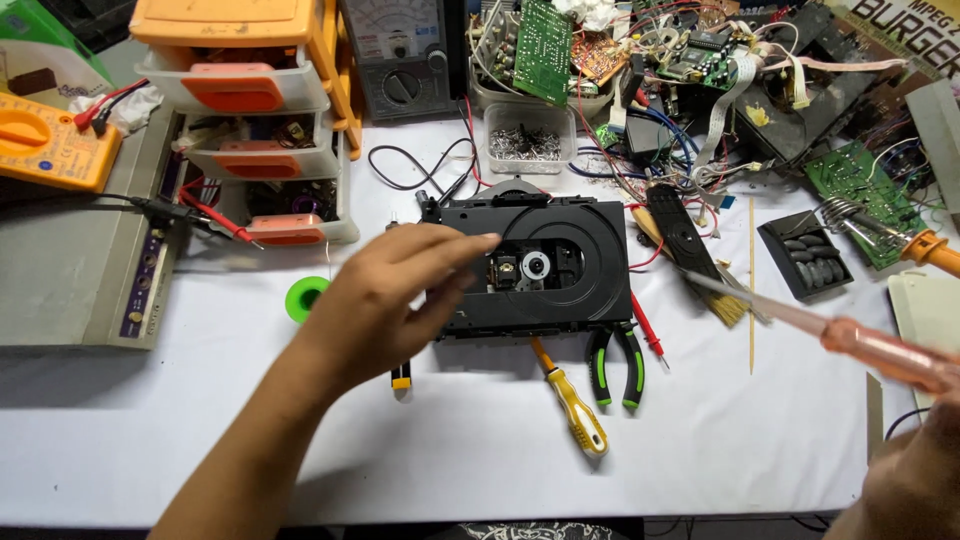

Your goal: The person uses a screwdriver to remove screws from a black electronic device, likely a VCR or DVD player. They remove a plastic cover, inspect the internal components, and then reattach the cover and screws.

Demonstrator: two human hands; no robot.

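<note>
A black disc drive mechanism (570, 255) lies in the middle of the white table (480, 450), its lens assembly (533, 266) exposed. My left hand (385, 300) reaches over its left edge, fingers apart and lightly curled, holding nothing that I can see. My right hand (915, 480) at the lower right corner grips a screwdriver with a clear orange handle (885, 355); its blurred shaft points up and left toward the drive, ending above a small brush.
Yellow-handled screwdriver (575, 405) and green-handled pliers (615, 365) lie just in front of the drive. Orange-and-white drawer unit (255, 120), yellow multimeter (50, 145) and grey box (75, 265) stand left. Circuit boards and wires (700, 60), a soldering iron (925, 245), a green tape roll (305, 298).
</note>
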